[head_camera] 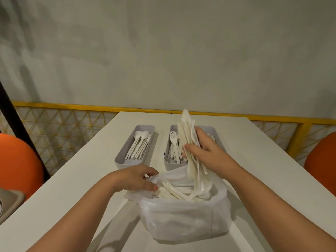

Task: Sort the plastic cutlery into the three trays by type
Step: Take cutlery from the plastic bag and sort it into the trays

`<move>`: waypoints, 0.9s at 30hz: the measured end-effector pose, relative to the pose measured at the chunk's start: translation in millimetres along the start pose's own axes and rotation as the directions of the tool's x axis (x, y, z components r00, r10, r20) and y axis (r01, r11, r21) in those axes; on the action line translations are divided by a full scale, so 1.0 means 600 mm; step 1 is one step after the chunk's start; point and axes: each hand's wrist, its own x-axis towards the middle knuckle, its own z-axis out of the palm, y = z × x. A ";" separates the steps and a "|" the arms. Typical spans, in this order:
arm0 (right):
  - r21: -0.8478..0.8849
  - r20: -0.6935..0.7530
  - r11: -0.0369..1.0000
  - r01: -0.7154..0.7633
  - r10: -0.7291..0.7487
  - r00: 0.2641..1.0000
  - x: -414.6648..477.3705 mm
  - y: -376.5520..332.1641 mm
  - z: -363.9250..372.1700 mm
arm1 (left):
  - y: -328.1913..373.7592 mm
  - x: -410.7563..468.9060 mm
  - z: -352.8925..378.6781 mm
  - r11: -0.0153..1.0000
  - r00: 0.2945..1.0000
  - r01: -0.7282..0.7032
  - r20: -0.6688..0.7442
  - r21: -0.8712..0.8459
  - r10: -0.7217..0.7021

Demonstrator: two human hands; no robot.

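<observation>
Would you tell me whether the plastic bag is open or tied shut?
Open: left hand holds the bag rim back, cutlery showing inside.

Left hand (138,178) sits low with fingers curled in a pinch, right hand (205,150) raised higher, fingers clenched

The right tray (211,128) is largely hidden behind the right hand (205,151) and the blurred bundle of cutlery (187,130) gripped in it; its contents cannot be told. Cutlery deep in the plastic bag (181,220) is veiled. The left orange seat (18,164) and the right orange seat (323,160) are cut off by the side edges.
</observation>
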 end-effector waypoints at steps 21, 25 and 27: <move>0.909 0.030 0.399 -0.122 0.229 0.973 0.045 0.005 -0.004 | 0.099 0.018 -0.008 0.890 0.886 -0.317 -0.439 -0.328 0.153; 0.904 -0.002 0.408 -0.130 0.308 0.951 0.061 0.028 -0.008 | 0.114 0.040 -0.002 0.887 0.813 -0.375 -0.556 -0.270 0.174; 0.910 -0.024 0.398 -0.117 0.332 0.943 0.065 0.035 -0.009 | 0.122 0.040 0.000 0.907 0.804 -0.364 -0.563 -0.212 0.191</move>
